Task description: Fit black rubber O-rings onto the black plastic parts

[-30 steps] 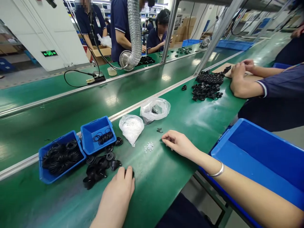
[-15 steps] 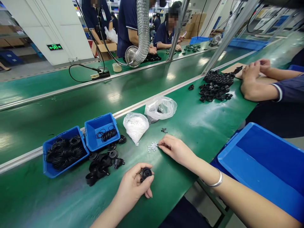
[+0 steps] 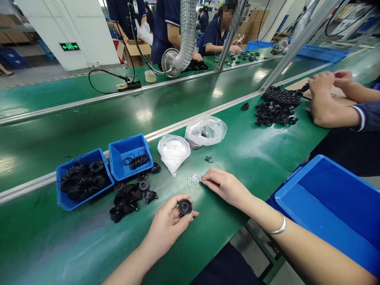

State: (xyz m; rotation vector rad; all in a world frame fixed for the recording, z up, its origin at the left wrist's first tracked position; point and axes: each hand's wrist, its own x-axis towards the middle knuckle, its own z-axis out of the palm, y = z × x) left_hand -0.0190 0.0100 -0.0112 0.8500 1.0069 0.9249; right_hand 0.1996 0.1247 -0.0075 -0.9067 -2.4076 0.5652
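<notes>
Between the fingers and thumb of my left hand [image 3: 168, 222] is a round black plastic part [image 3: 185, 207], its ringed face turned up toward me. My right hand [image 3: 225, 186] rests at the edge of a small heap of white pieces [image 3: 193, 179], thumb and forefinger pinched together. Whatever is in that pinch is too small to make out. Just beyond lie some tiny black pieces [image 3: 208, 159]. A clear bag of white pieces [image 3: 174, 152] stands behind the heap, beside a second, open plastic bag [image 3: 206, 131]. Left of my left hand lies a pile of black plastic parts [image 3: 130, 198].
Two blue bins [image 3: 63, 202] with black rubber rings stand at the left, by a metal rail. A large blue tub [image 3: 326, 221] is at my right. Further right, a co-worker's hands [image 3: 323, 85] work beside a pile of black parts [image 3: 276, 107]. Other people stand across the line.
My left hand has turned the black part so its face shows more fully. My right hand stays at the white heap, still pinched. The whole view has shifted slightly.
</notes>
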